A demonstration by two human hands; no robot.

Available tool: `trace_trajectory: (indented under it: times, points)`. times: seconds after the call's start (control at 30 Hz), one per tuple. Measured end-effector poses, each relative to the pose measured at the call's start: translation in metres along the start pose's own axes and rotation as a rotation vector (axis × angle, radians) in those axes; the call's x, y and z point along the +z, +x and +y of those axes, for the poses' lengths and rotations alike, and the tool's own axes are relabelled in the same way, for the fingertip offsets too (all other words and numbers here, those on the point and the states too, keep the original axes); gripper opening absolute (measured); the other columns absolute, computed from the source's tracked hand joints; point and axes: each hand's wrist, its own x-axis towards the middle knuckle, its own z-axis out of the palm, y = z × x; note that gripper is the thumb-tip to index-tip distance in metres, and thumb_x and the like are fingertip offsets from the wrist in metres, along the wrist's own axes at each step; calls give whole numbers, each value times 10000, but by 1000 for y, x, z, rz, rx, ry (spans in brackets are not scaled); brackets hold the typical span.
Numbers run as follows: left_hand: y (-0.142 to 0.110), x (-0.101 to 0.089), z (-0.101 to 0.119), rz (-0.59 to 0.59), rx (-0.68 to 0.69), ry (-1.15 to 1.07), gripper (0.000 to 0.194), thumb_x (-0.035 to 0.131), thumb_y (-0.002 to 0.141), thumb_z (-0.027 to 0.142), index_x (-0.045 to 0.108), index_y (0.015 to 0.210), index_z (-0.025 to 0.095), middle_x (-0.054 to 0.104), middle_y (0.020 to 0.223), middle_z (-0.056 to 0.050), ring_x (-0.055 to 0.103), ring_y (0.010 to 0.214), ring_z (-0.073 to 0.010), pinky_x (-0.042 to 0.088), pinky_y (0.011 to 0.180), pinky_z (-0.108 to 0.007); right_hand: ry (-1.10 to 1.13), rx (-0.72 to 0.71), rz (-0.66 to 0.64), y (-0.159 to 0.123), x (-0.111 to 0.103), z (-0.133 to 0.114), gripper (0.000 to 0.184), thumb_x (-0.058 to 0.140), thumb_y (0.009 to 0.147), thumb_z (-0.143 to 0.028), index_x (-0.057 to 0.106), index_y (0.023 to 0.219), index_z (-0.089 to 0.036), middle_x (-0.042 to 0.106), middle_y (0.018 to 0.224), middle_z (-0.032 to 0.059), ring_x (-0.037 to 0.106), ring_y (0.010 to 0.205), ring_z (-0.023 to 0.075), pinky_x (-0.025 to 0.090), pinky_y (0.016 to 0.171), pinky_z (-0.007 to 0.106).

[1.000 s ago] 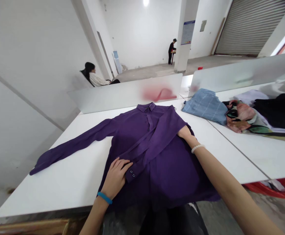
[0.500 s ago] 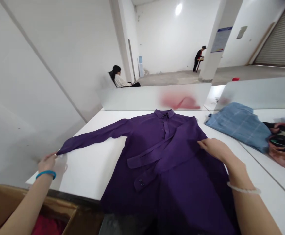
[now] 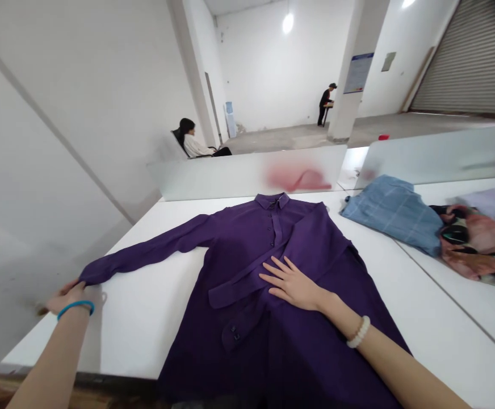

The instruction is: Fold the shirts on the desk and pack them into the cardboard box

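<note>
A dark purple long-sleeved button shirt [image 3: 247,352] lies face up on the white table, collar toward the far side. Its left-hand sleeve stretches out flat, and my left hand [image 3: 69,298] is closed at that sleeve's cuff [image 3: 92,274], near the table's edge. The other sleeve [image 3: 247,289] folds across the shirt's front, its buttoned cuff lying low on the body. My right hand [image 3: 292,283] rests flat on that folded sleeve, fingers spread and holding nothing.
A blue checked garment [image 3: 392,215] and a patterned pile of clothes [image 3: 473,241] lie at the table's right side. Frosted partitions [image 3: 251,173] stand along the far edge. Beyond them, one person sits [image 3: 192,142] and another stands [image 3: 326,102].
My left hand has moved from the shirt's body out to the far sleeve's cuff. My right hand has slid from the shirt's shoulder side onto the folded sleeve. The view has turned left.
</note>
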Motion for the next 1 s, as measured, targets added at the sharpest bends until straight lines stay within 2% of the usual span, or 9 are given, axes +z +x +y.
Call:
trace_trajectory:
  times: [0.13, 0.27, 0.33, 0.4, 0.43, 0.53, 0.6, 0.77, 1.0]
  points:
    - [-8, 24, 44, -68, -46, -228, 265, 587, 829, 394, 495, 739, 163, 540, 684, 26, 556, 626, -119, 517, 618, -302, 284, 35, 112, 0, -12, -2, 412, 404, 958, -441, 526, 1319, -285, 488, 1392, 53, 290, 1377, 253, 162, 1142, 527]
    - [-60, 28, 116, -342, 138, -428, 319, 665, 707, 454, 487, 753, 194, 662, 908, -35, 632, 869, -188, 537, 819, -371, 999, 256, 316, 4, -22, -1, 441, 417, 934, -505, 572, 1239, -227, 605, 1244, 108, 572, 1142, 240, 377, 1042, 476]
    - [-99, 20, 155, -654, 270, -427, 309, 721, 676, 428, 586, 814, 188, 688, 1019, -77, 646, 937, -230, 536, 847, -380, 1478, 381, 311, 5, -23, 1, 531, 349, 930, -573, 495, 1294, -215, 594, 1244, 137, 626, 1053, 245, 451, 958, 483]
    - [-137, 12, 185, -1233, 586, -265, 245, 624, 798, 390, 632, 962, 209, 639, 1199, -90, 592, 1106, -243, 482, 948, -383, 1844, 465, 235, 5, -24, 5, 606, 273, 927, -618, 389, 1361, -212, 596, 1229, 154, 655, 992, 244, 490, 895, 482]
    - [-153, 10, 195, -1422, 686, -206, 251, 577, 840, 374, 631, 1037, 227, 621, 1241, -72, 573, 1144, -228, 460, 977, -370, 1952, 494, 199, 4, -25, 6, 617, 255, 928, -622, 358, 1376, -209, 614, 1194, 153, 672, 943, 234, 508, 864, 467]
    - [-184, 16, 193, -1739, 855, -37, 291, 495, 899, 332, 598, 1162, 261, 640, 1222, -23, 591, 1121, -185, 452, 980, -327, 2051, 574, 177, 3, -25, 8, 546, 302, 954, -544, 369, 1368, -195, 674, 1042, 116, 692, 759, 176, 552, 770, 383]
    - [-191, 26, 172, -1749, 888, 60, 296, 483, 904, 320, 598, 1167, 248, 659, 1183, -25, 606, 1092, -187, 461, 967, -329, 2014, 629, 200, 3, -24, 6, 467, 425, 951, -418, 377, 1370, -218, 691, 975, 72, 681, 690, 143, 565, 730, 336]
    - [-179, 43, 111, -1516, 866, 163, 342, 364, 946, 319, 595, 1174, 211, 612, 1261, -51, 495, 1240, -197, 393, 1060, -371, 1797, 631, 332, 3, -25, -2, 579, 593, 823, -140, 433, 1354, -305, 673, 751, -46, 646, 604, 93, 577, 641, 248]
    - [-162, 67, 80, -1291, 895, 219, 441, 294, 957, 381, 517, 1273, 170, 526, 1358, -89, 483, 1251, -191, 373, 1077, -365, 1825, 658, 558, 8, -63, -25, 303, 508, 785, -49, 698, 991, -164, 713, 745, 30, 656, 588, 97, 565, 588, 198]
